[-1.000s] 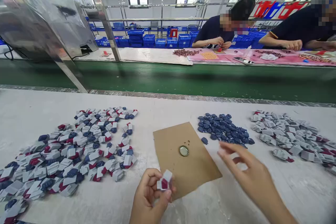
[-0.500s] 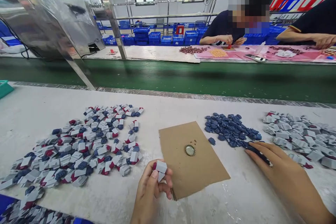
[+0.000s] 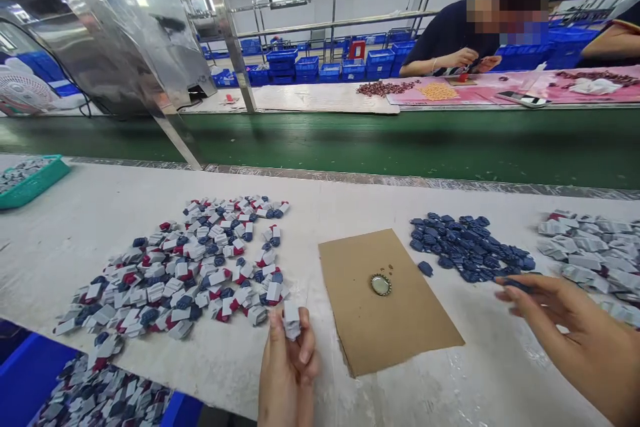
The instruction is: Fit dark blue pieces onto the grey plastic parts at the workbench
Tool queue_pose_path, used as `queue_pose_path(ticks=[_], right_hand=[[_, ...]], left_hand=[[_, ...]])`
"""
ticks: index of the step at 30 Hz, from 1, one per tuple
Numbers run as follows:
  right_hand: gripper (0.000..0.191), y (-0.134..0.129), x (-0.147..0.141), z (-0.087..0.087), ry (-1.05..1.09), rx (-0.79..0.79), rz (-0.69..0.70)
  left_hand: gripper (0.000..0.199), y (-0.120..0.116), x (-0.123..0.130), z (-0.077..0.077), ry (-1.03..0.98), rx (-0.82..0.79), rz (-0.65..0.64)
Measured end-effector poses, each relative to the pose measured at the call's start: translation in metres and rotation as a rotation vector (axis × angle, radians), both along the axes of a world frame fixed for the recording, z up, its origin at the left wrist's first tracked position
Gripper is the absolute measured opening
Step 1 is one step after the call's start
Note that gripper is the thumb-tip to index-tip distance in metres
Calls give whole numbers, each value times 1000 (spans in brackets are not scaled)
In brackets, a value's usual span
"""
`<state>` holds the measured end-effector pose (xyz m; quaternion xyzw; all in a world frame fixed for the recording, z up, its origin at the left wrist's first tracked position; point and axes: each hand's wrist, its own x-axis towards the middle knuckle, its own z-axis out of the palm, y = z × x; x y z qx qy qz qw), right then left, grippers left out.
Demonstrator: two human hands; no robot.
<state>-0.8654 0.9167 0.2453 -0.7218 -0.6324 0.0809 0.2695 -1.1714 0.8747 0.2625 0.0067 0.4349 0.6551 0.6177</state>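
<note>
My left hand (image 3: 293, 363) is closed, thumb and fingers pinching a small light-grey plastic piece (image 3: 291, 320) just left of the cardboard. On the right, my right hand (image 3: 570, 327) pinches a small dark blue piece (image 3: 517, 285) between thumb and forefinger. It is beside the near end of a pile of dark blue pieces (image 3: 450, 243). A small pale spot shows under the fingers; I cannot tell what it is. Between my hands lies a brown cardboard sheet (image 3: 400, 333) with a bottle cap (image 3: 381, 284), hollow side up, and a few brown specks.
Grey, red and blue assembled pieces (image 3: 200, 267) spread over the left of the white table (image 3: 350, 200). Below is a blue bin (image 3: 30, 373) of similar pieces. Grey pieces (image 3: 595, 247) lie far right; a green basket (image 3: 45, 180) stands left. Beyond the green belt (image 3: 325, 147), a co-worker (image 3: 445, 40) sits.
My right hand has turned and lifted slightly from the blue pile; the dark elongated thing under its fingers no longer shows clearly. My left hand has turned the grey piece upright. The view has shifted left.
</note>
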Motion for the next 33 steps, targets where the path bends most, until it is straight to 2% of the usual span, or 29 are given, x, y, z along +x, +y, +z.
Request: queue_pose_path(ticks=[3, 7, 10, 12, 17, 22, 24, 28, 31, 33], right_hand=[[28, -3, -20, 10, 111, -85, 46], [29, -2, -44, 20, 130, 29, 224], [26, -3, -52, 20, 148, 44, 323], [24, -5, -54, 18, 156, 42, 362], [22, -8, -59, 18, 154, 49, 417], [25, -11, -65, 18, 207, -5, 409], [28, -11, -67, 19, 245, -30, 367], [28, -9, -74, 23, 352, -77, 295], [23, -7, -79, 28, 406, -135, 346], [28, -6, -82, 29, 457, -172, 359]], left_hand=[[36, -1, -1, 0, 2, -43, -1], [21, -5, -3, 8, -81, -81, -93], [22, -8, -3, 16, -226, -64, -211], [22, -9, -2, 18, -250, -49, -258], [26, -10, 7, 13, 7, 30, -201], [39, -14, 13, 18, -53, 28, -283], [48, -17, 14, 19, -4, 57, -325], [34, -20, 14, 14, 169, 77, -387], [41, -19, 13, 8, 304, 112, -320], [40, -18, 14, 5, 334, 111, -258]])
